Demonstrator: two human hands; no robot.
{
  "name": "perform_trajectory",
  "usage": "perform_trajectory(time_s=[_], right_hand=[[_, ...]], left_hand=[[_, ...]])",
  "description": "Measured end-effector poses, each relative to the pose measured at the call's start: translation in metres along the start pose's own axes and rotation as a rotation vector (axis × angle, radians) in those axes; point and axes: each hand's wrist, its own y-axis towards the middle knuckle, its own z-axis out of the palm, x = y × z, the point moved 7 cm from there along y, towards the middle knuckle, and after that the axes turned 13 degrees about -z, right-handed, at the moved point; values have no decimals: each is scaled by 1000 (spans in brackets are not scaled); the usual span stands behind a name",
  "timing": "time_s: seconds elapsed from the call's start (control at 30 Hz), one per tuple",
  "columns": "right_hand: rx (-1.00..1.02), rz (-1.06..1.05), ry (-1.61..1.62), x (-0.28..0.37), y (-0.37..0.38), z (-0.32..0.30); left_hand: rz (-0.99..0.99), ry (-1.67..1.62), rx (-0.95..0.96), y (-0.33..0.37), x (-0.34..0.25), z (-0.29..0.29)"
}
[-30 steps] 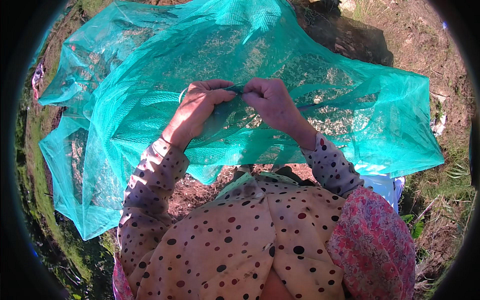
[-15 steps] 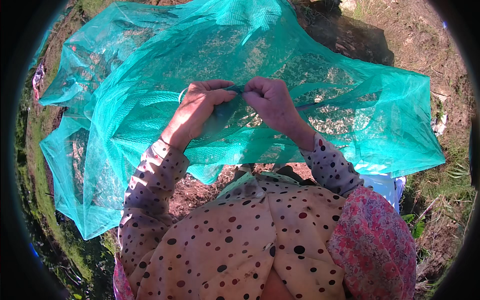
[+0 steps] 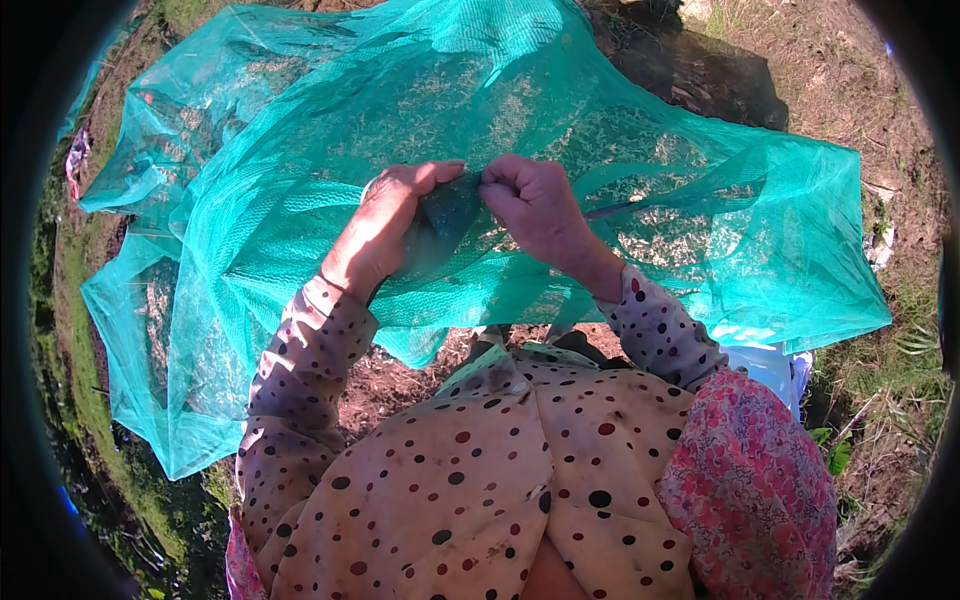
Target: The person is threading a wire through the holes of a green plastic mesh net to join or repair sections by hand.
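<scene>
A large sheet of green mesh netting (image 3: pixel 330 235) is spread out in front of me, with loose folds and pointed corners. My right hand (image 3: pixel 537 200) is closed in a fist, pinching a bit of the net near its middle. Close by on the left, my left hand (image 3: pixel 395 215) has its finger and thumb bent toward the right hand, against the net; its other fingers are partly hidden. Between the two hands hangs a darker, shaded fold of mesh. A thin dark strip (image 3: pixel 615 209) runs along the net to the right of my right hand.
Dry, grassy ground (image 3: pixel 850 70) surrounds the net, with a dark shadowed patch (image 3: pixel 720 80) at the far right. Something white and bluish (image 3: pixel 765 370) lies under the net's near right edge. Green plants (image 3: pixel 838 458) grow at the right, and a polka-dot garment covers my arms.
My left fingers have shifted slightly and parted from the right fingertips, widening the gap between the hands. A pale loop beside the left hand no longer shows. The right hand stays nearly in place.
</scene>
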Motion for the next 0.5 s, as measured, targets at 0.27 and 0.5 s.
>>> perform_trajectory(time_s=[0.27,0.5], right_hand=[[25,-127,-142,6,1,5],[-8,-125,-158,4,-4,5]], left_hand=[[131,-121,7,0,2,-8],[-312,-273,112,0,1,14]])
